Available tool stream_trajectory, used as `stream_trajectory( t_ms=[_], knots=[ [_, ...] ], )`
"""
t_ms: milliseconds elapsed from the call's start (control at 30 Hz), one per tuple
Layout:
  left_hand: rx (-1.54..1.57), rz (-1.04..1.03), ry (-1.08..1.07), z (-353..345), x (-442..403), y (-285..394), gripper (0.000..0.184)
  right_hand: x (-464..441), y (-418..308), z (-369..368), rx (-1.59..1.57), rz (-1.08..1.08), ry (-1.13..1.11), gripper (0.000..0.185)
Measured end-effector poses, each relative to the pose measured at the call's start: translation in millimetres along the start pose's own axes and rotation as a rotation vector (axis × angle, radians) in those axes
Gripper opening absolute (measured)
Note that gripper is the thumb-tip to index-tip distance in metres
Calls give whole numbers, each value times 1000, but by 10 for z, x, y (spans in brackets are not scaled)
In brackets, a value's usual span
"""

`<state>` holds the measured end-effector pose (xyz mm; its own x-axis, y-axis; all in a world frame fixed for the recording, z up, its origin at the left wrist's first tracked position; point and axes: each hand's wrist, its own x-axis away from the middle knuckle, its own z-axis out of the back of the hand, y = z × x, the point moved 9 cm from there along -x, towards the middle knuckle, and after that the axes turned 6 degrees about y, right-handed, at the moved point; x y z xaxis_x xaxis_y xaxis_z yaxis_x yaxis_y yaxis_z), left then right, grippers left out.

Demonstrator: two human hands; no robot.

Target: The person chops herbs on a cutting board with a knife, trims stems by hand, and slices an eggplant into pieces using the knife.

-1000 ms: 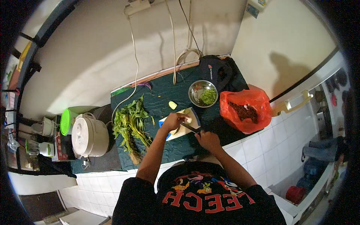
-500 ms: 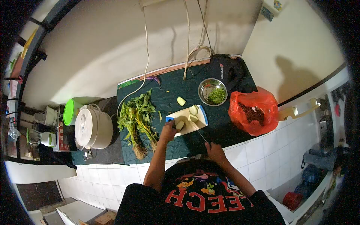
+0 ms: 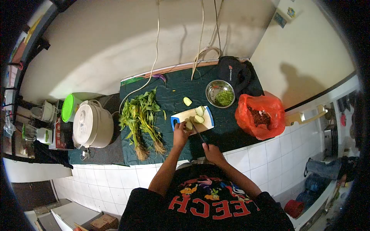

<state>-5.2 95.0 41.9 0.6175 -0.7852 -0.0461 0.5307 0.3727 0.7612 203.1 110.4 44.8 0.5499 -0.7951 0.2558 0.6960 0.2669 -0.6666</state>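
Observation:
My left hand is closed around a pale green vegetable piece, pressing it on the white cutting board with blue ends. In my right hand is a knife, gripped by the handle. Its blade reaches over the board, close beside the piece under my left fingers. Two more pale chunks, an upper one and a lower one, rest toward the board's right end. Another cut piece lies on the dark green cloth just beyond the board.
Leafy greens with roots lie left of the board. A steel bowl of chopped greens and a red plastic bag with brown contents stand to the right. Further left is a rice cooker. A purple vegetable lies near the wall.
My right hand has moved left and slightly up, bringing the knife closer to the piece in my left hand. The left hand has shifted a little to the right.

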Motion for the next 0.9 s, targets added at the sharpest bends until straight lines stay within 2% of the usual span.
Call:
stream_trajectory(
  t_ms=[67,167,267,400,467,567,900],
  knots=[
    [136,62,-20,3,-15,2,45,-20,6,-19,0,-9,18,56],
    [219,-14,27,24,-74,7,35,-97,191,-171,-34,-96,25,55],
    [117,-68,92,50,-150,76,32,-83,165,-139,-51,-110,41,53],
    [66,-54,70,-20,-272,76,28,-83,-8,32,-61,-115,63,50],
    [107,53,72,-36,-298,28,24,-102,-85,71,-59,-132,68,49],
    [221,148,83,-50,-295,-9,24,-138,-179,47,-126,-120,93,49],
    [201,177,98,-110,-313,-159,25,-162,-327,-62,-21,-75,86,50]
  ],
)
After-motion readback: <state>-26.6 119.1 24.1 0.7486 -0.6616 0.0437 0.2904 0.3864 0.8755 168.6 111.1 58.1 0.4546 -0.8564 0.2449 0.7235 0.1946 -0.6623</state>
